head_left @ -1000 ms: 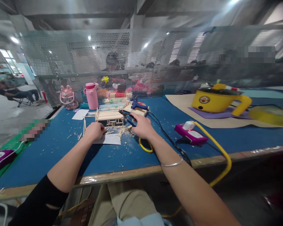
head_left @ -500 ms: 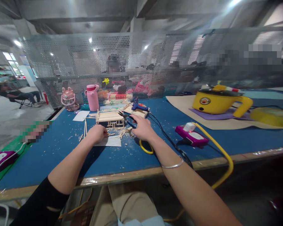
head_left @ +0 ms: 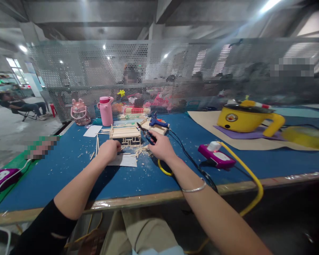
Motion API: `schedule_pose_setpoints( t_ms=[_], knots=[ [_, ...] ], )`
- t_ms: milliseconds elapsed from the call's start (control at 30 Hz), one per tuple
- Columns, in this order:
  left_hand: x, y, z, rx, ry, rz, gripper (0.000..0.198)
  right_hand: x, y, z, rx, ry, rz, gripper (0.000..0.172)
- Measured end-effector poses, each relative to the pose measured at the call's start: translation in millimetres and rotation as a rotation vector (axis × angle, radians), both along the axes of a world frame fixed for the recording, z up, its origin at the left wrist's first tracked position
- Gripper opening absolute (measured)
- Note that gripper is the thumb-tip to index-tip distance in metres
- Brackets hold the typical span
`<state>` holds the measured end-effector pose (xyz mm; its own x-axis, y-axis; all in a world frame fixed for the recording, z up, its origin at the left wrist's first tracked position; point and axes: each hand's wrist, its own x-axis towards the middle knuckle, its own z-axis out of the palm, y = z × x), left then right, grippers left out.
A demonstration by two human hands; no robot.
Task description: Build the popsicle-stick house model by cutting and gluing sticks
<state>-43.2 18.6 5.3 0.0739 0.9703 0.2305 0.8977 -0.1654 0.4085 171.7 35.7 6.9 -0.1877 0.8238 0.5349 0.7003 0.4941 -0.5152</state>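
My left hand [head_left: 110, 150] is closed in a pinch on a short thin wooden stick [head_left: 126, 153], just above a white paper sheet [head_left: 123, 161]; its fingertips are partly hidden. Right behind it stands a small model [head_left: 124, 134] built of pale wooden sticks, with a flat slatted top and a latticed front. My right hand [head_left: 162, 147] is wrapped round the dark handles of pliers [head_left: 147, 133], their jaws pointing up and left beside the model's right end. Cut stick scraps [head_left: 141, 152] lie between my hands.
A blue hot glue gun [head_left: 158, 122] rests behind the pliers. Longer sticks [head_left: 97, 144] lie left of the model. A pink flask [head_left: 105, 111], a pink bottle [head_left: 79, 112], a purple power strip [head_left: 216, 157] and a yellow pot [head_left: 241, 118] stand around. Perforated panels [head_left: 95, 67] border the table's back.
The pliers have tilted more upright in my right hand and their jaws have moved slightly right. My left hand has barely moved. The whole view has shifted a little.
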Motion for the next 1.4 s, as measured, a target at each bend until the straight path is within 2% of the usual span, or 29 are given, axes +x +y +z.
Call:
schedule_pose_setpoints(
  t_ms=[67, 133, 200, 300, 433, 667, 833, 1067, 1233, 1400],
  knots=[
    [3.2, 0.3, 0.3, -0.041, -0.369, -0.025, 0.013, -4.0, -1.9, 0.9, 0.028, 0.113, 0.038, 0.039],
    [12.0, -2.2, 1.1, -0.234, -0.805, -0.113, 0.021, -10.2, -4.1, 1.4, 0.008, 0.275, 0.133, 0.033],
    [23.4, -6.7, 2.4, -0.45, -1.153, -0.177, 0.021, -17.4, -6.0, 1.2, -0.097, 0.446, 0.259, 0.031],
    [35.9, -13.1, 4.5, -0.618, -1.372, -0.224, 0.011, -25.8, -7.5, -0.3, -0.271, 0.603, 0.406, 0.032],
    [37.7, -15.0, 4.2, -0.707, -1.413, -0.235, 0.002, -29.1, -7.2, -2.7, -0.314, 0.672, 0.445, 0.034],
    [37.5, -14.7, 1.3, -0.758, -1.402, -0.206, 0.009, -28.2, -8.4, -1.3, -0.365, 0.683, 0.449, 0.033],
    [35.7, -13.9, 3.5, -0.804, -1.339, -0.113, 0.012, -29.5, -8.2, -3.7, -0.368, 0.711, 0.451, 0.03],
    [38.8, -16.2, 5.8, -0.729, -1.374, -0.089, 0.015, -32.3, -5.0, -8.3, -0.432, 0.93, 0.443, 0.035],
    [43.7, -14.1, -2.2, -0.696, -1.493, -0.19, 0.012, -33.6, -6.0, -6.9, -0.477, 1.061, 0.43, 0.037],
    [48.8, -13.6, -7.7, -0.653, -1.509, -0.197, 0.01, -36.2, -6.2, -8.3, -0.557, 1.129, 0.465, 0.04]
  ],
)
